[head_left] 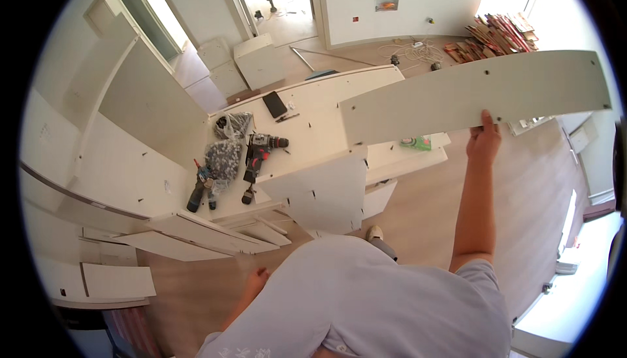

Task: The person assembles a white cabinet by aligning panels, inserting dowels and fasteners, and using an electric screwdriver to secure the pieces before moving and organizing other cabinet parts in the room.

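Note:
My right hand (pixel 485 139) grips the lower edge of a long white furniture panel (pixel 431 100), thumb on its face. Dark round fittings dot the panel near its ends and edges. Its left end is over the large white board, beside an upright panel (pixel 326 191) with dark pins in it. Low by my body, my left hand (pixel 257 281) hangs with its fingers curled in and nothing visible in it. A drill (pixel 257 157) lies on the white board (pixel 320 132), next to clear bags of small hardware (pixel 223 159) and a second power tool (pixel 200 188).
A black phone-like slab (pixel 275 104) and a dark pen-like tool (pixel 287 118) lie on the board. More white panels (pixel 202 234) are stacked at the left. Wood strips (pixel 499 36) are piled by the far wall, near a tangled cable (pixel 418 51). A green packet (pixel 416 143) sits below the held panel.

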A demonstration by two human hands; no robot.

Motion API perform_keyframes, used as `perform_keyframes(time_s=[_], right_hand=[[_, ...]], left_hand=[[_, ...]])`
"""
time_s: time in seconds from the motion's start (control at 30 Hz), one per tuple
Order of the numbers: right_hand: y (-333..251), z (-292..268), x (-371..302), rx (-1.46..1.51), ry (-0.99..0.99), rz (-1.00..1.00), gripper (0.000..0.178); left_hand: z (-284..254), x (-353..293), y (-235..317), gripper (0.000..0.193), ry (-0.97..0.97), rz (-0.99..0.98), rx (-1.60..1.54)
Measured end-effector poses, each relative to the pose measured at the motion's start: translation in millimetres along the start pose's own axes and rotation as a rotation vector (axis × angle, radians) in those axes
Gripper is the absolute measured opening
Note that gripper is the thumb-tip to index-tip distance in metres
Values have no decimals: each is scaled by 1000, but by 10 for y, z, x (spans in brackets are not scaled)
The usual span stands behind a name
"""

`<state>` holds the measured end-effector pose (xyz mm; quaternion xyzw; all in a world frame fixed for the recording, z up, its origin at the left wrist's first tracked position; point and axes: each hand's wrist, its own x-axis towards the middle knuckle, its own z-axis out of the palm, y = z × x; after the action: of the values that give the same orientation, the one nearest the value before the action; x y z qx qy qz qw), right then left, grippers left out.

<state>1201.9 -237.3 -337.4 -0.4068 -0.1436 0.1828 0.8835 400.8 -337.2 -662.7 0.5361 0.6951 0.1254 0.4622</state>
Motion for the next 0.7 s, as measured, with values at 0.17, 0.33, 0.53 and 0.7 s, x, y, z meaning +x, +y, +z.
perform_keyframes(time_s=[0.17,0.33,0.53,0.7], right_hand=[[-944,-520,-649,-90,139,-411,32],[-1626,-1019,-1550,-133,228,-567,45],[-2187,-1466,-2687,-431,742,-748,63],[-2394,-1852,-3305,-473,991,-663,59]], left_hand=[[-399,127,273,42,-64,40,20],[-560,148,230,40,-246,121,252],[-257,448,482,41,-346,270,327],[52,565,1124,40,-423,342,309]])
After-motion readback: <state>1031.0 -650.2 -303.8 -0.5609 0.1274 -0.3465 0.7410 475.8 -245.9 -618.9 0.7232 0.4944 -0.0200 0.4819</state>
